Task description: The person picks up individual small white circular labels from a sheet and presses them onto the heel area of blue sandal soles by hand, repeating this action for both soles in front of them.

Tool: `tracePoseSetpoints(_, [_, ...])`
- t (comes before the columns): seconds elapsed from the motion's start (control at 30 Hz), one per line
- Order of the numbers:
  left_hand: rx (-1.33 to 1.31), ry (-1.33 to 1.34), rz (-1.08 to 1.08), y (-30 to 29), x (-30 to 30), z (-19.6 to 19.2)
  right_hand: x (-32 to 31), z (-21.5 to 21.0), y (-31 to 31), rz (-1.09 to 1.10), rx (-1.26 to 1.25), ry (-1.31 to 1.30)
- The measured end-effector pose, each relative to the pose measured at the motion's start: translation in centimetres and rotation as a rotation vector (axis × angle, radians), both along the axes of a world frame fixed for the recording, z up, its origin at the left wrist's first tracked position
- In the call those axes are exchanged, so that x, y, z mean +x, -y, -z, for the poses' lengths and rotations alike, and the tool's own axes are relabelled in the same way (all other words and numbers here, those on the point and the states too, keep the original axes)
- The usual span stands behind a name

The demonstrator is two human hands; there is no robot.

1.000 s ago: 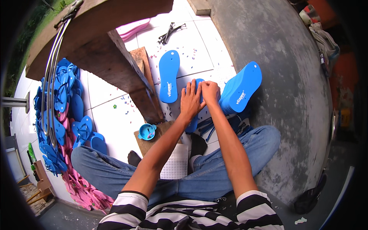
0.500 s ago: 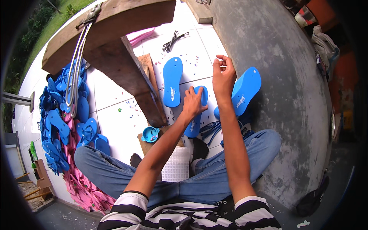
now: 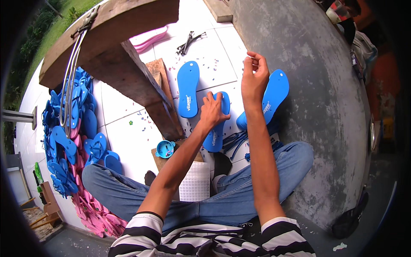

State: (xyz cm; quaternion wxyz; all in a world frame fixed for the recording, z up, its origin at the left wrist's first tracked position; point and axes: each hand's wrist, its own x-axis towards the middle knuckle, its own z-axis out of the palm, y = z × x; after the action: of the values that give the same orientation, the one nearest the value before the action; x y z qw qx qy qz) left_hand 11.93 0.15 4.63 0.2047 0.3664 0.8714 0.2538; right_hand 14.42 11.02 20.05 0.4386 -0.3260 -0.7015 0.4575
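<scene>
Blue sole (image 3: 214, 141), one, is lying under the left hand (image 3: 212, 112), whose thumb and fingers are spreading wide across it; right hand (image 3: 255, 81) is hovering near a pile of blue soles (image 3: 277, 89), fingers curling, contents impossible to tell; second sole (image 3: 187, 88), one, is lying ahead and to the left; blue bowl (image 3: 165, 148), one, is sitting on a brown board (image 3: 159, 162)

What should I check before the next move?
1. Left grip on the middle blue sole: ok, touching it.
2. Right grip holding nothing: cannot tell, its curled fingers hide the inside.
3. Left-hand blue sole uncovered: ok, its top shows.
4. Right-hand blue soles fully in sight: not ok, the right arm hides some.
5. Turquoise bowl upright: ok.
6. Floor free of bits: not ok, they're scattered around.
</scene>
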Motion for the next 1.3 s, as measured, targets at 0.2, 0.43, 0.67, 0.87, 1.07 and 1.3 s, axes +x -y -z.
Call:
tracePoseSetpoints(0.2, [0.002, -0.018, 0.003, 0.2, -0.3, -0.3, -0.2, 0.3, -0.1, 0.005, 0.002, -0.007])
tracePoseSetpoints(0.43, [0.083, -0.142, 0.056, 0.8, -0.8, 0.2, -0.2, -0.2, 0.1, 0.019, -0.016, -0.014])
tracePoseSetpoints(0.67, [0.113, -0.116, 0.102, 0.7, -0.6, 0.4, -0.1, -0.5, 0.1, 0.039, -0.036, 0.003])
tracePoseSetpoints(0.87, [0.167, -0.036, 0.114, 0.6, -0.1, 0.0, 0.2, -0.7, 0.1, 0.030, -0.035, -0.009])
tracePoseSetpoints(1.07, [0.258, -0.025, 0.075, 0.9, -1.6, -0.8, -0.1, -1.2, 0.5, 0.033, 0.000, -0.007])
tracePoseSetpoints(1.3, [0.300, -0.345, -0.121, 0.5, -8.1, -2.7, 0.6, -0.6, -0.4, 0.039, -0.041, 0.002])
